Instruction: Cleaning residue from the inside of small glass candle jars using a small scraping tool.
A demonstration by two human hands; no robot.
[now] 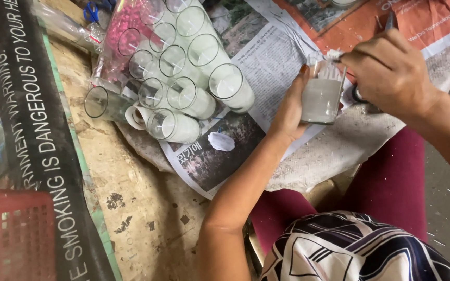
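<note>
Glass candle jar point(322, 96), filled most of the way with pale wax, is held upright above the newspaper point(266, 62) that covers the far part of the worktop point(147, 218). The left hand point(290, 109) wraps it from the side, thumb up along the near wall, its grip closed firmly round the glass. The right hand point(389, 73) sits just over the jar's rim, fingers pinched tight on a thin metal tool point(339, 56) whose tip reaches the mouth of the jar, where a small white bit clings; dark scissor-like handles point(360, 96) show beneath this hand, though whether it holds them I cannot tell.

Left of the jar, toward the far left of the worktop, a cluster of similar wax-filled glasses point(183, 67) lies tipped on its side, mouths facing the camera, touching one another. One empty glass point(102, 103) lies at the cluster's left edge, and a small white scrap point(221, 141) rests on the newspaper just in front of them. Coarse pale cloth point(339, 151) lies under the paper at the near edge. A dark printed banner point(32, 130) runs along the worktop's left side, and a red plastic basket point(14, 234) sits at the near left corner. The person's dark red trousers point(386, 192) and patterned top point(360, 250) fill the near right.
</note>
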